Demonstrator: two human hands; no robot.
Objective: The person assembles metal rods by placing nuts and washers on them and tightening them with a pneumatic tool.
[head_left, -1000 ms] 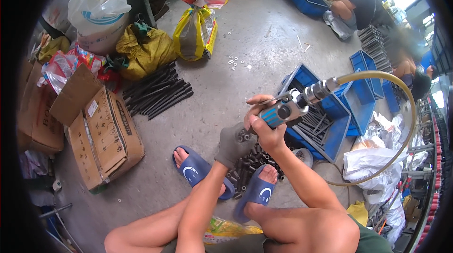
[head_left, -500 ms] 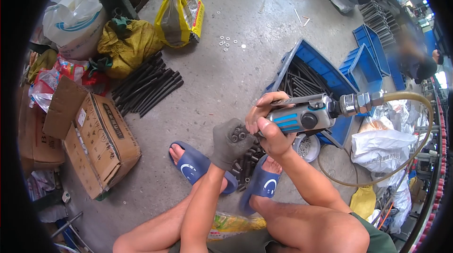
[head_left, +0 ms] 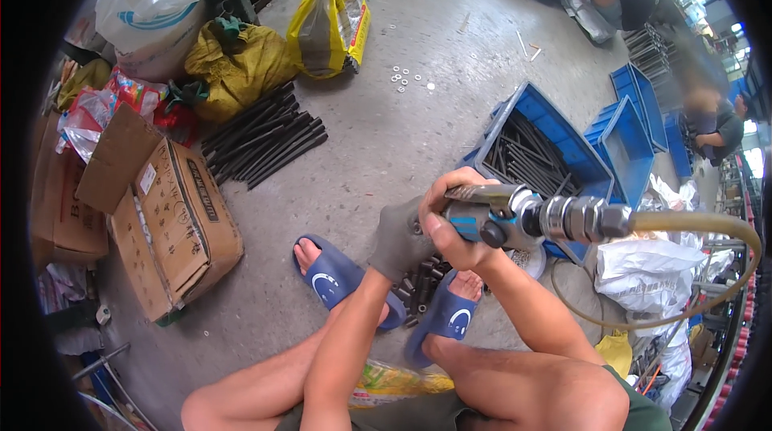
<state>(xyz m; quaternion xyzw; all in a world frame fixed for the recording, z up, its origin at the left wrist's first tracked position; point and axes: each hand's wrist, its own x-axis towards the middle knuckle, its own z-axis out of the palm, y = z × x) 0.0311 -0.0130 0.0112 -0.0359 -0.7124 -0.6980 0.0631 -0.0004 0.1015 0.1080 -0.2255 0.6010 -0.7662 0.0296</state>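
My right hand (head_left: 455, 240), bare, is wrapped around a silver-and-blue air tool (head_left: 515, 210), whose metal coupling and yellowish hose lead off to the right. My left hand (head_left: 396, 244), in a grey glove, is closed on short black tubes (head_left: 417, 227); one round end shows between the fingers. It sits right against the tool's front end, and my right hand hides the place where they meet. Below the hands, a pile of short black tubes (head_left: 422, 286) lies on the floor between my feet in blue slides. A round container of small metal pieces (head_left: 527, 260) is partly hidden behind my right wrist.
A blue crate (head_left: 599, 151) of long black rods stands ahead on the right, with more blue crates (head_left: 623, 137) beyond. Long black tubes (head_left: 265, 141) lie by an opened cardboard box (head_left: 173, 226) on the left. White sacks (head_left: 643, 270) lie at right. Other people sit farther off.
The air tool has tilted, bringing its hose end lower and nearer. My left glove has turned and closed in on the tool, hiding most of the tube ends that showed before.
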